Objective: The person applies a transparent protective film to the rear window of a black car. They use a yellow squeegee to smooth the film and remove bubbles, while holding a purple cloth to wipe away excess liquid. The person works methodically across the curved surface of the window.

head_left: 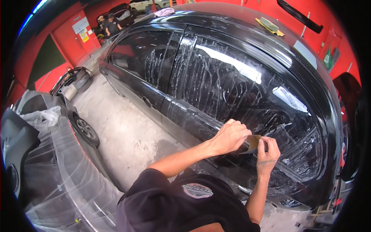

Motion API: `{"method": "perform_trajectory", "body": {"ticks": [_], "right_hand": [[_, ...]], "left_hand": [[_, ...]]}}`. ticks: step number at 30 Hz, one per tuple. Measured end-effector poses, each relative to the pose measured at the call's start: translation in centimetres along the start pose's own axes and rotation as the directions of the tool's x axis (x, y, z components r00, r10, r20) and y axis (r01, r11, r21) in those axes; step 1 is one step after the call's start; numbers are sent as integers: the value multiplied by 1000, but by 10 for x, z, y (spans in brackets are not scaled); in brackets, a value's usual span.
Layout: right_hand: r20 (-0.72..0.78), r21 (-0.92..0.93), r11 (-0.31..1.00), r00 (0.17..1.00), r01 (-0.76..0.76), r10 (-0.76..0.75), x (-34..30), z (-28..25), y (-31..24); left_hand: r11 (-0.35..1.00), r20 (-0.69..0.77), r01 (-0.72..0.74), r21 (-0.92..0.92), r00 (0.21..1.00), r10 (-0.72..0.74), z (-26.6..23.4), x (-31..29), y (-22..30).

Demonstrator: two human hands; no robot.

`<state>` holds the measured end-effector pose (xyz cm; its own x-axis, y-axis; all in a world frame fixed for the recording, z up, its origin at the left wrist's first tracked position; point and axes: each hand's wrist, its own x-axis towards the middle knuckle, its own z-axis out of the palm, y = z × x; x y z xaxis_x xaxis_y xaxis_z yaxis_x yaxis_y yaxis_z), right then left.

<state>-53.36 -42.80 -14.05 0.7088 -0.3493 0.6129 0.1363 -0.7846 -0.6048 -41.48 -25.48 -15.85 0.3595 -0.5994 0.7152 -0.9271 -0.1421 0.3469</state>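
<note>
Both my hands pinch a small, thin olive-brown sheet (253, 142), curled between them; it looks like a piece of sandpaper, but I cannot tell for sure. My left hand (232, 135) is closed at the sheet's left end, its fingertips partly hidden. At the other end, the thumb and fingers of my right hand (268, 150) grip the sheet's upper corner. Just beyond them stands a black car (176, 106), its side facing me. Whitish, wet streaks run down its rear side window (232, 91) and front window (145, 54).
A sponge-like block (269, 25) on a yellow cloth and a purple cloth (164, 12) lie on the roof. Behind me to the left, plastic sheeting (62, 154) covers another car. Loose tyres (82, 80) sit on the concrete floor (116, 120). Two people (112, 26) are far off.
</note>
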Motion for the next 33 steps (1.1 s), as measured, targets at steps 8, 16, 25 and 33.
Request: {"method": "perform_trajectory", "body": {"ticks": [8,16,25,33], "right_hand": [[90,49,998,994,50,-54,2,2,-6],[163,-98,975,970,199,-181,0,10,-16],[201,-131,954,950,268,-240,-2,15,-31],[296,16,980,935,199,-194,-3,10,-36]], "left_hand": [[1000,132,-20,4,991,20,-13,-6,5],[938,93,-59,342,995,29,-30,2,6],[980,60,-24,198,998,12,-13,-19,9],[986,67,-51,161,997,40,-19,-24,1]]}}
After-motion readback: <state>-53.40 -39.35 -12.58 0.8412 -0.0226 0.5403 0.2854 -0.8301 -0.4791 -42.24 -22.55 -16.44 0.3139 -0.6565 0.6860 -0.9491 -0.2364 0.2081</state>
